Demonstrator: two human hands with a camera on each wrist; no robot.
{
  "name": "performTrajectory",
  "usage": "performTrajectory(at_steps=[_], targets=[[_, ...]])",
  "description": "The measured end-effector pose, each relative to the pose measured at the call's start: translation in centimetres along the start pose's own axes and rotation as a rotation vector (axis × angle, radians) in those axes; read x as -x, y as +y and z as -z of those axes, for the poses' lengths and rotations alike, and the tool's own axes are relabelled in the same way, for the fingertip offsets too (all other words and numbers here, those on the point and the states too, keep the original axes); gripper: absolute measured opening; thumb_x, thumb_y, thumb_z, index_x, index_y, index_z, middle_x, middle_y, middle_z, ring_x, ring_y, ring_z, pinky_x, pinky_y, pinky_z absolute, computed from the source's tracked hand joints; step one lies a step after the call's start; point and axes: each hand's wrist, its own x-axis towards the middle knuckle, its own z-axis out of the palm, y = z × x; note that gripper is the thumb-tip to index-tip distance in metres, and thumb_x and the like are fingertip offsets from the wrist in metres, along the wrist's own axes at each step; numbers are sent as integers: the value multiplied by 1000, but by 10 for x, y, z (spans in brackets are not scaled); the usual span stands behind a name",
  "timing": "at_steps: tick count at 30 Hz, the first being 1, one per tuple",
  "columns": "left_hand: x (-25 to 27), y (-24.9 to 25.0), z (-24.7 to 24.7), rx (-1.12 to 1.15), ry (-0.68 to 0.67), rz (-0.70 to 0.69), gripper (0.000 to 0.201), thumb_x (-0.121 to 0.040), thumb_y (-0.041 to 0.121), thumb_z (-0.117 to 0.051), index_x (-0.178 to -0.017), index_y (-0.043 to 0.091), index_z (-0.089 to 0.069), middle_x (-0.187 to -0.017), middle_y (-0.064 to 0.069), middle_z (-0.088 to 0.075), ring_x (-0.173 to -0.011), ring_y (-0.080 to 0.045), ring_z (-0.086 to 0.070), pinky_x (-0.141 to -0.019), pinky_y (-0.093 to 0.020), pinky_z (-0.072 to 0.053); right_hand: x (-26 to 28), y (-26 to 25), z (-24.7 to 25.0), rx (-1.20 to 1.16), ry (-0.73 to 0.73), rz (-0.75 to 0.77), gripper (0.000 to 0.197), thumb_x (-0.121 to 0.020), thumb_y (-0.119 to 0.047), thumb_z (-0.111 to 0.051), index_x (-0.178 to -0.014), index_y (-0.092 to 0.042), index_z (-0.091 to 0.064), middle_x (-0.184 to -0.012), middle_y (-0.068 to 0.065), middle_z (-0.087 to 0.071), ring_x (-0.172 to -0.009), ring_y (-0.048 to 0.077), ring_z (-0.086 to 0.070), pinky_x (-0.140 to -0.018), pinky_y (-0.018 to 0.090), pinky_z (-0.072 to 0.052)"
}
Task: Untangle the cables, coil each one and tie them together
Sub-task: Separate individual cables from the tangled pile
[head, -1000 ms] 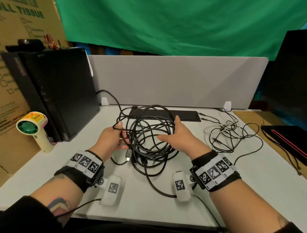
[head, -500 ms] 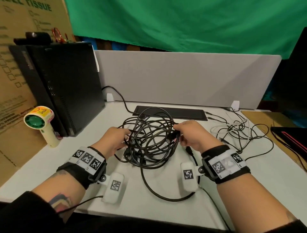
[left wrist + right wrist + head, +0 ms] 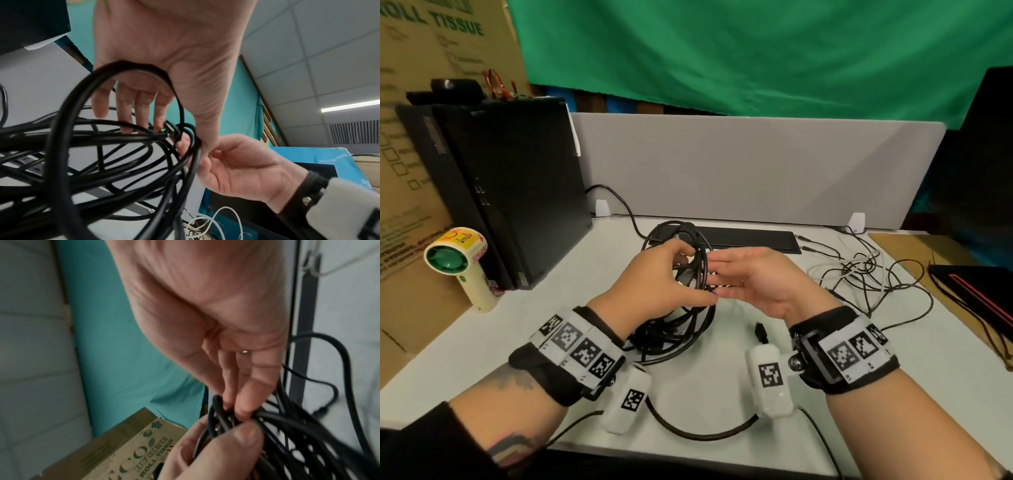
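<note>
Well, here is how I read the step, from left across to right.

Left edge: a handheld fan stood by the black computer tower, both well clear of the work, so I saw no snag risk there.

Left hand: my left hand had its fingers curled round several strands at the near rim of the black cable bundle, thumb pinching them. I judged this the anchor; it ought to hold firm but not squeeze the loops flat.

Bundle: the black cable bundle was lifted at the hands, its lower loops resting on the white desk, in front of the black keyboard. It was not yet untangled.

Connector: in the left wrist view a plug end sat among the strands at the fingertips. I judged that feeding this end back through the loops was the clean way, not tugging the middle.

Right hand: my right hand was flat, fingers straight, tips touching the strands and gripping nothing.

Loose tail: a free plug lay on the desk under the right wrist; its cable should be kept slack.

Far right: a second heap of thin cables, white and black, lay well apart. I would leave it until the black ones were coiled.
</note>
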Motion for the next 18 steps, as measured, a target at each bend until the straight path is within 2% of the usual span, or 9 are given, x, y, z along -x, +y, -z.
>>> performTrajectory(at_steps=[2, 6, 8, 10, 13, 15, 16, 17, 18], targets=[[-2, -1, 1, 32, 55, -6, 49, -63, 37, -86, -106, 31, -65, -103, 17, -70, -103, 2, -64, -91, -23, -51, 1, -2, 2, 240, 27, 84, 34, -87, 11, -62, -115, -7, -70, -107, 6, -76, -90, 14, -69, -67, 24, -54], [-5, -6, 5, 199, 142, 20, 19, -69, 24, -72, -87, 30, -69, -87, 13, -74, -80, 1, -69, -69, -19, -49, 1, 1, 1, 820, 120, 280, 34, -76, 7, -75, -101, -16, -76, -104, 1, -71, -96, 8, -63, -78, 23, -51], [-7, -11, 9, 297, 165, 56, 18, -78, 14, -71, -90, 28, -69, -89, 5, -76, -71, -12, -72, -61, -21, -51, 1, 3, -1, 1079, 124, 302, 30, -76, -3, -81, -98, -22, -74, -109, -5, -66, -101, 10, -61, -83, 26, -49], [-9, -15, 14, 382, 210, 85, 22, -83, 7, -68, -95, 25, -67, -91, -2, -77, -66, -18, -72, -54, -24, -52, 3, 5, -2, 1124, 97, 326, 26, -78, -5, -80, -98, -21, -72, -113, -6, -62, -94, 13, -63, -78, 25, -47], [-7, -21, 21, 408, 239, 43, 35, -89, 9, -66, -106, 38, -56, -88, -2, -75, -51, -8, -62, -44, -19, -45, 4, 6, -4, 1149, 3, 383, 16, -86, -10, -75, -99, -17, -72, -119, -9, -55, -82, 15, -62, -66, 11, -42], [-6, -27, 26, 238, 231, -51, 41, -95, 12, -59, -110, 50, -54, -95, 5, -70, -59, -7, -62, -50, -22, -49, 4, 5, -6, 1092, 21, 415, 7, -91, -21, -72, -95, -15, -72, -117, -9, -53, -79, 15, -62, -62, 9, -42], [-7, -30, 28, 129, 212, -93, 45, -97, 9, -54, -109, 52, -58, -107, 8, -67, -75, -8, -64, -65, -26, -54, 3, 4, -6, 1050, 56, 440, 11, -93, -24, -70, -93, -14, -72, -113, -7, -55, -75, 11, -61, -63, 10, -44], [-9, -32, 29, 25, 184, -119, 50, -97, 4, -48, -106, 51, -64, -118, 8, -61, -94, -9, -62, -84, -27, -53, 2, 4, -6, 1000, 99, 458, 14, -94, -25, -68, -91, -12, -71, -108, -6, -57, -71, 6, -59, -62, 12, -45], [-11, -35, 30, -45, 155, -121, 56, -97, 0, -43, -100, 49, -70, -124, 6, -56, -106, -11, -58, -94, -25, -46, 2, 3, -8, 931, 143, 470, 14, -96, -24, -65, -90, -11, -70, -102, -4, -60, -67, 1, -59, -60, 13, -44]])
